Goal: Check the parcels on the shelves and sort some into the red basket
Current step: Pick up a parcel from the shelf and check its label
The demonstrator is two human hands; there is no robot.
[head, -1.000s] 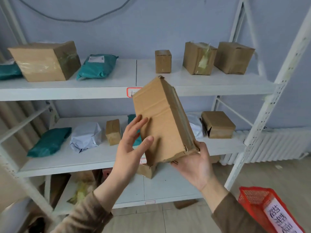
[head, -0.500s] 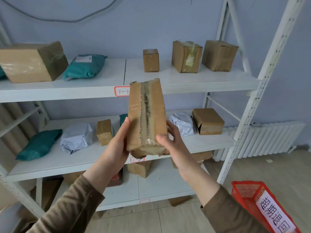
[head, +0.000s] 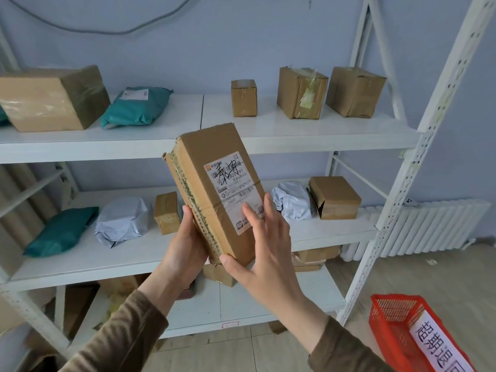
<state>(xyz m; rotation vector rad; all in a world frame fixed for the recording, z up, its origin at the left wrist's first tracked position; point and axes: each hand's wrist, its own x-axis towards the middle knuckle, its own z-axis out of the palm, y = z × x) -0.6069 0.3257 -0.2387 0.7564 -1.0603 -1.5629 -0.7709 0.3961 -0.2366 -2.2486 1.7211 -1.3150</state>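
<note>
I hold a long cardboard parcel [head: 214, 183] upright in front of the white shelves [head: 295, 140], its white shipping label with black scribbles facing me. My left hand [head: 185, 245] grips its lower left side, fingers behind it. My right hand [head: 263, 242] holds the lower right, fingers spread flat over the label and thumb under the bottom corner. The red basket [head: 397, 326] with a white paper sign stands on the floor at the lower right.
The top shelf carries a large box [head: 51, 98], a teal bag [head: 137, 106] and three brown boxes [head: 303, 92]. On the middle shelf lie teal [head: 61, 229] and white bags [head: 120, 221] and small boxes [head: 335, 197]. A white radiator [head: 429, 226] lines the right wall.
The parcel was turned in my hands: first a plain face, then the taped seam, now the label side faces me. My right hand moved from under it onto its front.
</note>
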